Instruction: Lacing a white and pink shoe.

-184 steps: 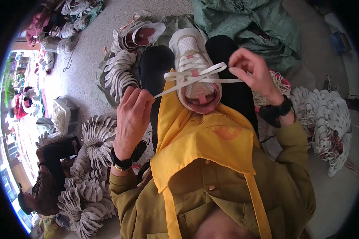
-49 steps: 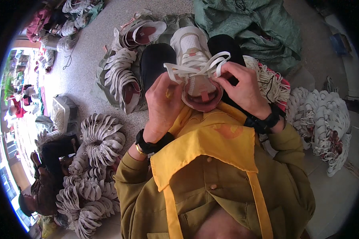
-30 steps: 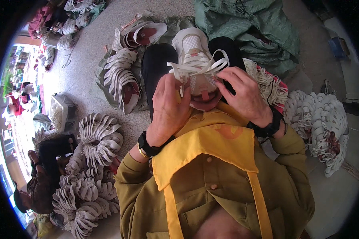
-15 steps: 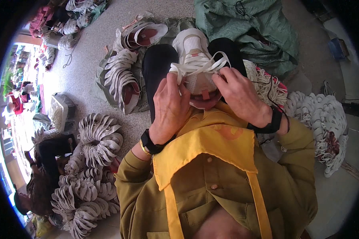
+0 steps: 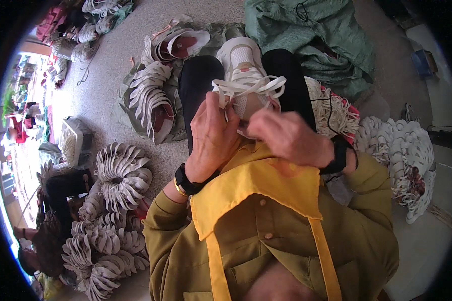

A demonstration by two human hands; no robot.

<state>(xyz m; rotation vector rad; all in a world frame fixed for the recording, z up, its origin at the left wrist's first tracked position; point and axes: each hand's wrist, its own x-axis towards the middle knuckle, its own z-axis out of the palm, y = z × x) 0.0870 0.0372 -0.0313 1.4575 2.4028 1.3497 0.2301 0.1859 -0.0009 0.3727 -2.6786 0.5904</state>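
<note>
A white and beige shoe upper [image 5: 246, 60] sits between my black-clad knees, its toe pointing away from me. White shoelace [image 5: 256, 86] runs across its front and loops loosely at the right. My left hand [image 5: 213, 131] is closed at the upper's left edge, thumb and finger pinching the lace there. Over the collar end, near the tongue, is my right hand [image 5: 289, 138], its fingers curled and blurred by motion. Whatever those fingers hold is hidden.
More uppers lie nested on a green sheet [image 5: 130, 113] at the far left. Bundled uppers [image 5: 123, 175] are piled nearer left, others [image 5: 404, 150] at right. A green sack [image 5: 316, 45] and white laces [image 5: 326, 108] lie beyond my right knee. Another person [image 5: 50, 241] is at the left.
My right hand has moved down and toward the middle, away from the upper's right edge and over its collar end. The right lace loop has dropped. My left hand has barely moved.
</note>
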